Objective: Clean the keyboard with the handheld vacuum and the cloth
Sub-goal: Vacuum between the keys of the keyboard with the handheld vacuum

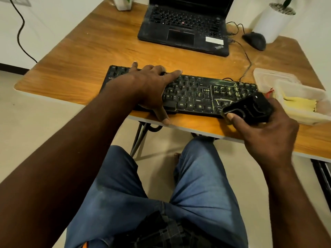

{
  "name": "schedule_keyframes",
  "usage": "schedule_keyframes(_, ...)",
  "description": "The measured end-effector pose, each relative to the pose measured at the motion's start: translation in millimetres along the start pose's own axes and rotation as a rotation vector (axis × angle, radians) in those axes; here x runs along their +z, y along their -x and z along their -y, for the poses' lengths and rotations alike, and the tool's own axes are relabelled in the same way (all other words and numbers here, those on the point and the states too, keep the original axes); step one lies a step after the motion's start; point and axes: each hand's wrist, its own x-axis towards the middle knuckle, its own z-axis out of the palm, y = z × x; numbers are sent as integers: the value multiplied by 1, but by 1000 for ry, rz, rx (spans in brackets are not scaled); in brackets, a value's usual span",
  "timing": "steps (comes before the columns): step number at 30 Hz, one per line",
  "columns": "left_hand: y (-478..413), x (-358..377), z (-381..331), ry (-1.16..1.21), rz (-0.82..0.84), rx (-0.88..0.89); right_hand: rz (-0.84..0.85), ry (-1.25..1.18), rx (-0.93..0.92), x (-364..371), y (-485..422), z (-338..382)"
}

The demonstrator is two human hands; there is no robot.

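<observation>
Pinning the keyboard (197, 93) at the table's (89, 56) 6 o'clock edge, your left hand (154, 88) lies flat across its 9 o'clock half, fingers straight and spread, thumb over the near edge, gripping nothing. Your right hand (265, 133) is wrapped round the vacuum (250, 108), fingers curled over its body and thumb on the near face. It sits at the keyboard's 4 o'clock corner. Whether the nozzle touches the keys I cannot tell.

Expect the keyboard to be stiff but light, and likely to skate on the smooth wood, so keep that flat palm on it and do not lift it by one end. Its keycaps look loose enough to catch, so go gently. Yellowish grit lies mostly on the 3 o'clock half. The vacuum looks small, rigid and light, an easy one-hand load. Hold it round the body and leave the mouth clear. The cloth (297, 102), at 3 o'clock in a clear tub (304, 87), is soft and limp, so pinch a corner.

Count: one keyboard, one vacuum, one cloth, two hands. Also one laptop (182, 31) at 12 o'clock, one mouse (254, 40) at 1 o'clock, and two white pots, one (272, 20) just behind the mouse and one (123, 4) at 11 o'clock. A second clear tub or lid lies behind the first; I cannot tell which.
</observation>
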Motion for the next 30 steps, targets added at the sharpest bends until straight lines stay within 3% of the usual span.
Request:
schedule_keyframes(4,-12,-9,-19,-35,40,13,-6,-36,-23,9,2,14)
schedule_keyframes(9,-24,-9,-49,-4,-33,75,48,-30,-87,18,4,18)
schedule_keyframes(14,-23,-1,-51,20,-66,70,-35,8,72,-6,-5,-5)
schedule_keyframes(18,-24,-6,-58,-6,-66,58,87,-20,35,-3,-9,7)
schedule_keyframes(20,-17,-1,-61,-20,-150,83,134,5,-3,0,-16,14)
schedule_keyframes(25,12,41,-56,62,-607,249,181,15,-13,5,-54,15)
schedule_keyframes(30,15,79,-50,89,-819,157,318,38,-37,18,-87,21)
